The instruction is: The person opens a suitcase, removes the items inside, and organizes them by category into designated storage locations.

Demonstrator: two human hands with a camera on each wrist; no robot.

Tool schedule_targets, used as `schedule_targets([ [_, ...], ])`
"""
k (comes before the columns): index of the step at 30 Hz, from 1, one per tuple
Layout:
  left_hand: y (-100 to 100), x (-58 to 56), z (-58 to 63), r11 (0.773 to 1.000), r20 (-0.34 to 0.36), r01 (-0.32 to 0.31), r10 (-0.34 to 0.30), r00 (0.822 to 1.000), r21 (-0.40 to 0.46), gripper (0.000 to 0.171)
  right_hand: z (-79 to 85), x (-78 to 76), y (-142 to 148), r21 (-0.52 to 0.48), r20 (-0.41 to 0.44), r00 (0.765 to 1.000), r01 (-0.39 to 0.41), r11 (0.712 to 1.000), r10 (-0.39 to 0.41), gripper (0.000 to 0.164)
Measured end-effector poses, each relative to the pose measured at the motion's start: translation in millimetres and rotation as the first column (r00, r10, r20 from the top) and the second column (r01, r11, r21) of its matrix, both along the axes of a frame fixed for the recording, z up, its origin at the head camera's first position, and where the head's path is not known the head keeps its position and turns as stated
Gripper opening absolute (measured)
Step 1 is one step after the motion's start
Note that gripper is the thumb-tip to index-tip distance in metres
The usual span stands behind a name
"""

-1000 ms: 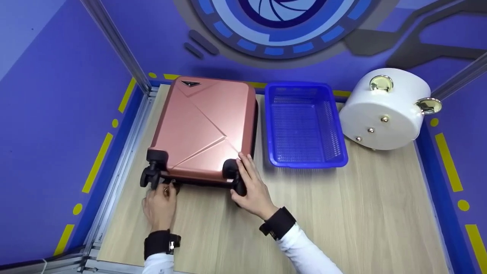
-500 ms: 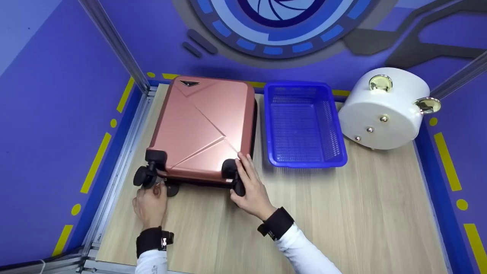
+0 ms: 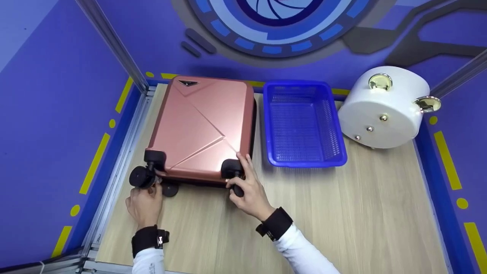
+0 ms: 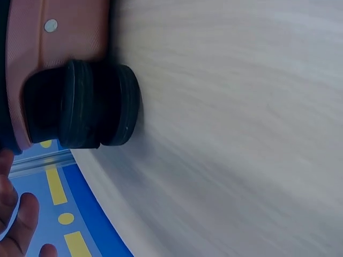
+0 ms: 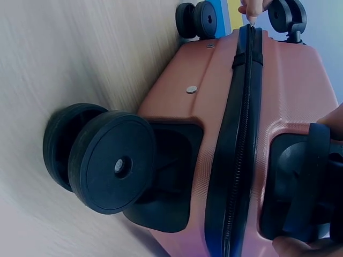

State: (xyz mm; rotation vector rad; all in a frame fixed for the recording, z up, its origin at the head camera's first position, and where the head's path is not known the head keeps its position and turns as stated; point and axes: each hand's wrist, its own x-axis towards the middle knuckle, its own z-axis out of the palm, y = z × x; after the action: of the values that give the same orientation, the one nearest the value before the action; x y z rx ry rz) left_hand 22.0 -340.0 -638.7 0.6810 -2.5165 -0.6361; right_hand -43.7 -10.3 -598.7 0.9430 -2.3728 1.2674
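Observation:
A rose-pink hard-shell suitcase [image 3: 205,121] lies flat with its wheeled end toward me. At its near left corner my left hand [image 3: 144,207] pinches a small zipper pull [image 5: 252,23], just beside the left black wheel [image 3: 139,177]. A zipper [image 5: 238,171] runs along the black band of the suitcase's end, its teeth together in the right wrist view. My right hand [image 3: 251,194] grips the right upper wheel [image 3: 238,190], one finger lying up along the shell. In the left wrist view, fingertips [image 4: 27,214] show under a lower wheel pair [image 4: 102,104].
Right of the suitcase stands a blue plastic basket [image 3: 271,152]. A white round case [image 3: 380,110] with gold handles and studs sits at the back right. Blue-purple walls [image 3: 49,125] enclose the wooden tabletop [image 3: 323,220] at the left, back and right.
My left hand has moved left along the suitcase's near edge to the corner, and the left wheel has swivelled outward. My right hand's fingers have curled more over the right wheel.

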Motion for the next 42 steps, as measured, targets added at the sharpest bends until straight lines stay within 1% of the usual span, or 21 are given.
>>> schedule_targets([
  [2, -3, -0.8, -0.1, 1.000, 0.004, 0.000, 0.000, 1.000, -0.001, 0.033, 0.0, -0.5, 0, -0.007, -0.005, 1.000, -0.003, 1.000, 0.003, 0.019],
  [7, -10, -3.9, 0.9, 1.000, 0.011, -0.002, 0.002, 1.000, 0.015, 0.033, -0.6, -1.3, -1, -0.022, -0.024, 1.000, -0.015, 1.000, 0.014, 0.017],
  [9, -15, -6.6, 1.7, 0.999, 0.021, -0.014, 0.013, 1.000, 0.044, 0.031, -1.1, -1.2, -1, -0.020, -0.025, 1.000, -0.016, 1.000, 0.015, 0.017],
  [11, -20, -9.9, 3.0, 0.995, 0.038, -0.028, 0.025, 0.999, 0.091, 0.029, -1.6, -0.7, -2, -0.018, -0.022, 1.000, -0.015, 1.000, 0.015, 0.017],
  [12, -24, -11.8, 3.8, 0.993, 0.042, -0.034, 0.030, 0.999, 0.115, 0.030, -1.8, -0.3, -2, -0.017, -0.020, 1.000, -0.015, 1.000, 0.015, 0.017],
  [14, -31, -17.3, 4.4, 0.989, 0.045, -0.029, 0.023, 0.999, 0.147, 0.037, -2.4, 0.1, -1, -0.016, -0.016, 1.000, -0.017, 1.000, 0.016, 0.018],
  [17, -45, -25.2, 4.9, 0.991, 0.040, 0.025, -0.031, 0.999, 0.129, 0.044, -2.3, 1.1, 0, -0.009, -0.010, 1.000, -0.020, 1.000, 0.019, 0.018],
  [19, -53, -30.7, 4.4, 0.991, 0.031, 0.094, -0.098, 0.995, 0.094, 0.045, -2.1, 1.0, 1, -0.005, -0.010, 1.000, -0.019, 1.000, 0.019, 0.019],
  [22, -64, -41.5, 1.4, 0.983, 0.035, 0.182, -0.183, 0.983, 0.026, 0.028, -1.3, -0.4, 1, -0.002, -0.013, 1.000, -0.015, 1.000, 0.015, 0.020],
  [24, -71, -49.8, -0.1, 0.977, 0.042, 0.215, -0.214, 0.976, -0.006, 0.019, -1.2, -1.1, 1, -0.001, -0.018, 1.000, -0.012, 1.000, 0.012, 0.020],
  [26, -77, -58.7, -0.2, 0.973, 0.052, 0.227, -0.225, 0.973, -0.035, 0.016, -1.3, -1.4, 0, 0.004, -0.026, 1.000, -0.012, 1.000, 0.012, 0.021],
  [29, -85, -71.7, 4.0, 0.969, 0.065, 0.247, -0.244, 0.968, -0.028, 0.015, -2.0, -0.6, -2, 0.014, -0.040, 0.999, -0.014, 1.000, 0.014, 0.022],
  [31, -89, -80.3, 7.7, 0.961, 0.077, 0.276, -0.274, 0.959, -0.023, 0.018, -2.2, -0.4, -3, 0.016, -0.048, 0.999, -0.021, 1.000, 0.022, 0.023],
  [34, -94, -91.4, 12.9, 0.949, 0.104, 0.314, -0.314, 0.944, 0.010, 0.025, -1.9, -0.2, -4, 0.018, -0.054, 0.998, -0.024, 1.000, 0.025, 0.023],
  [36, -96, -96.2, 14.8, 0.945, 0.122, 0.325, -0.326, 0.937, 0.036, 0.027, -1.1, -0.1, -4, 0.024, -0.053, 0.998, -0.023, 0.999, 0.024, 0.023],
  [39, -96, -100.1, 16.5, 0.941, 0.145, 0.332, -0.339, 0.929, 0.073, 0.024, 0.0, 0.1, -2, 0.037, -0.046, 0.999, -0.012, 0.999, 0.014, 0.023],
  [42, -92, -102.6, 17.7, 0.930, 0.139, 0.358, -0.367, 0.920, 0.089, 0.023, 1.0, -0.3, 1, 0.042, -0.038, 0.999, 0.002, 0.999, 0.000, 0.024],
])
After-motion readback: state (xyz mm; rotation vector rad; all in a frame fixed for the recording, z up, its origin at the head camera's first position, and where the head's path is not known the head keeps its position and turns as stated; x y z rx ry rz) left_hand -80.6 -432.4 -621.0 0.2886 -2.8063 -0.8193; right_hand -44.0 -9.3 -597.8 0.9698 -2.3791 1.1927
